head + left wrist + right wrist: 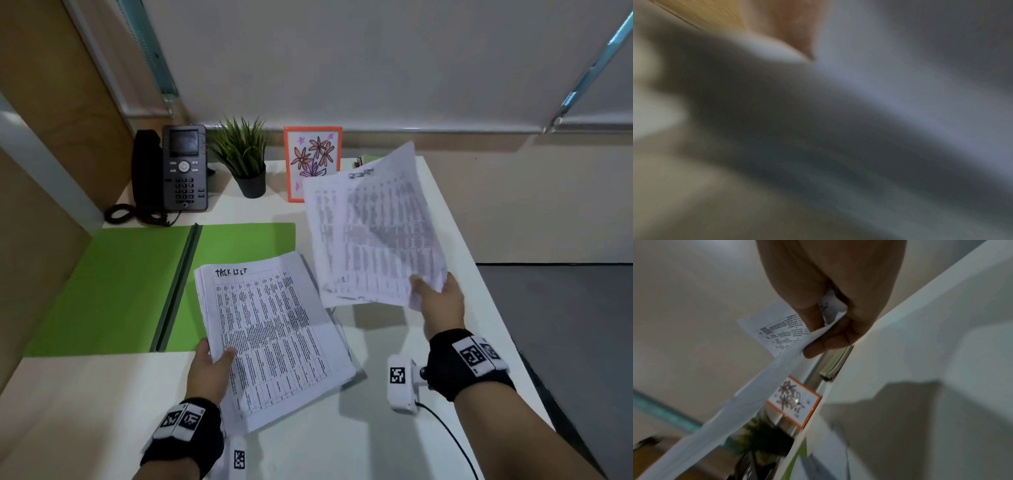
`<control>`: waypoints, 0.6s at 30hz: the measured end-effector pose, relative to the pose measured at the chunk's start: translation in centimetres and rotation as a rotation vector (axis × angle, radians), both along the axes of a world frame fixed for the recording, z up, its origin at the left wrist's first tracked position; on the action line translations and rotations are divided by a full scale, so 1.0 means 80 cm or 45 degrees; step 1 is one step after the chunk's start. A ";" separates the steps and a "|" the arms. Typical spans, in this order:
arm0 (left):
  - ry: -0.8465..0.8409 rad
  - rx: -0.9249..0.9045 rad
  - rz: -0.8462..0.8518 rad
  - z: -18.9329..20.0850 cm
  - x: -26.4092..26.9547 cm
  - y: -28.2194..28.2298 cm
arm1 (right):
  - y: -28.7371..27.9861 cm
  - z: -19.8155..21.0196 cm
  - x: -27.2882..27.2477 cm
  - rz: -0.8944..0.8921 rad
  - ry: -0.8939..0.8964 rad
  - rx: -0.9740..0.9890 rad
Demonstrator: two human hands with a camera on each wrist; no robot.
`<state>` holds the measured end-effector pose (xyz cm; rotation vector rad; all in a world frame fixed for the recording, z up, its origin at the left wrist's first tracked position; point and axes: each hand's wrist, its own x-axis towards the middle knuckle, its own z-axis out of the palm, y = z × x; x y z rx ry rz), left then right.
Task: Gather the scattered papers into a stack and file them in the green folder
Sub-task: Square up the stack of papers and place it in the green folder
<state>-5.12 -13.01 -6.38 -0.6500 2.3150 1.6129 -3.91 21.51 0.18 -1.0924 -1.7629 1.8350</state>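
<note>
The green folder lies open on the desk at the left. My left hand holds a stack of printed papers headed "TASK LIST" by its left edge, thumb on top, partly over the folder's right leaf. My right hand pinches a few more printed sheets by their near corner and holds them up above the desk, to the right of the stack. In the right wrist view the fingers curl round those sheets. The left wrist view is a blur.
A desk phone, a small potted plant and an orange-framed flower drawing stand along the back of the white desk. A green-edged thing lies behind the lifted sheets. The desk's right edge drops to grey floor.
</note>
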 end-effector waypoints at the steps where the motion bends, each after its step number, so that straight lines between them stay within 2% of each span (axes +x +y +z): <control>1: -0.009 0.017 0.007 0.002 0.000 0.001 | -0.010 -0.005 0.000 0.059 -0.033 -0.033; 5: -0.080 0.120 0.114 0.006 -0.002 0.001 | -0.062 -0.027 0.003 0.346 -0.233 0.003; 8: -0.200 0.242 0.245 0.006 0.001 0.000 | -0.103 -0.042 0.013 0.467 -0.362 0.053; 10: -0.222 0.254 0.209 0.009 0.004 0.000 | -0.124 -0.048 0.021 0.524 -0.407 0.088; 18: -0.056 0.130 0.069 0.017 -0.001 0.005 | -0.156 -0.031 0.036 0.890 -0.541 0.275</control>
